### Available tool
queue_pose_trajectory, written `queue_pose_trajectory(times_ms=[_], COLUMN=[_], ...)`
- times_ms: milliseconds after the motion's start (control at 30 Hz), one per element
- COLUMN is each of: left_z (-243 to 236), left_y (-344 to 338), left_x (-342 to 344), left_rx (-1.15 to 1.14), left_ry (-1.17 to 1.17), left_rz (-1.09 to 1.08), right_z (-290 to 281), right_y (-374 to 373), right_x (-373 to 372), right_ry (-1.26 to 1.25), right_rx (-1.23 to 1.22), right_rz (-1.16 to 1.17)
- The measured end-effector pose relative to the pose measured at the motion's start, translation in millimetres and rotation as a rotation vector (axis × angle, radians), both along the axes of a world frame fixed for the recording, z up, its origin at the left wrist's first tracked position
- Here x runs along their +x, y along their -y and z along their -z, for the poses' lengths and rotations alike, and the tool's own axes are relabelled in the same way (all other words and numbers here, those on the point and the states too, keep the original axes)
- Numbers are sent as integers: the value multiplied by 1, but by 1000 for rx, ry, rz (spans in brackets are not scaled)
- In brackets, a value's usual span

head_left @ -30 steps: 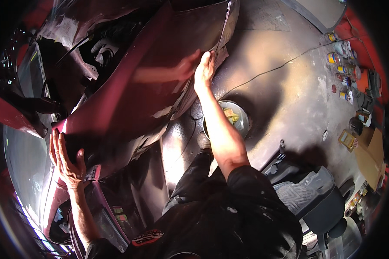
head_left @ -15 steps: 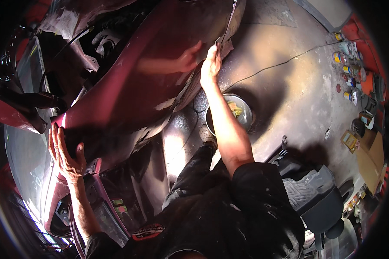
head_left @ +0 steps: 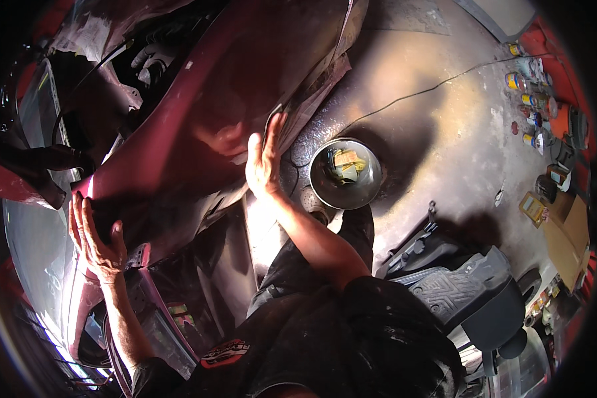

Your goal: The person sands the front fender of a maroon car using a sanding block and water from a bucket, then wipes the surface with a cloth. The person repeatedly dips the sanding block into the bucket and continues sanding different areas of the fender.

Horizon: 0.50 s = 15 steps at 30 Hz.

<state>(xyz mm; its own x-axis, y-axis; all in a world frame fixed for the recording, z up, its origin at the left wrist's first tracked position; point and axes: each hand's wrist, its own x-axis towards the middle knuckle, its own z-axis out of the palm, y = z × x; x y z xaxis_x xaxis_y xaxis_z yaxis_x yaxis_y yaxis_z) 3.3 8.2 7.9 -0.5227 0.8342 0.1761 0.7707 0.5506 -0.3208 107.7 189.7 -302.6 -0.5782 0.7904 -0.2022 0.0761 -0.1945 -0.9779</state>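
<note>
So there's a big dark red car panel (head_left: pixel 179 139) running diagonally across the left half of the view, from near the left hand up to the top middle, with the dark open guts of the car on its far side. The left hand (head_left: pixel 99 252) lies flat on the panel's near-left corner, fingers long and a bit spread, thumb sticking out wide, nothing in its grip that I can see. The right hand (head_left: pixel 264 166) is over at the panel's lower right edge, fingers stretched out straight and close together, thumb a little apart. There's a thin dark edge by those fingertips, but I can't tell if that's something held or just part of the panel. A blurry reflection of that hand shows in the paint, kinda neat.

Just right of the right hand, a round metal bucket (head_left: pixel 365 191) sits on the floor (head_left: pixel 404 60) with some yellowish stuff (head_left: pixel 346 164) inside, near a shoe (head_left: pixel 310 198). A thin black cable (head_left: pixel 418 97) snakes across the concrete. Way off right there's a bunch of cans (head_left: pixel 514 81), a cardboard box (head_left: pixel 567 245), and, lower down, a black plastic part (head_left: pixel 491 318).
</note>
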Motion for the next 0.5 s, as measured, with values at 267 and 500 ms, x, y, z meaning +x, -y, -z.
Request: queue_pose_trajectory(times_ms=[267,500], left_z=[0,-9], left_y=[-2,8], left_x=[-2,5], left_rx=[16,-49], left_ry=[-18,-23], left_rz=[40,-6], right_z=[37,11], right_y=[-152,-34], right_x=[-46,-12], right_ry=[29,120], right_rx=[-184,75], right_rz=[260,43])
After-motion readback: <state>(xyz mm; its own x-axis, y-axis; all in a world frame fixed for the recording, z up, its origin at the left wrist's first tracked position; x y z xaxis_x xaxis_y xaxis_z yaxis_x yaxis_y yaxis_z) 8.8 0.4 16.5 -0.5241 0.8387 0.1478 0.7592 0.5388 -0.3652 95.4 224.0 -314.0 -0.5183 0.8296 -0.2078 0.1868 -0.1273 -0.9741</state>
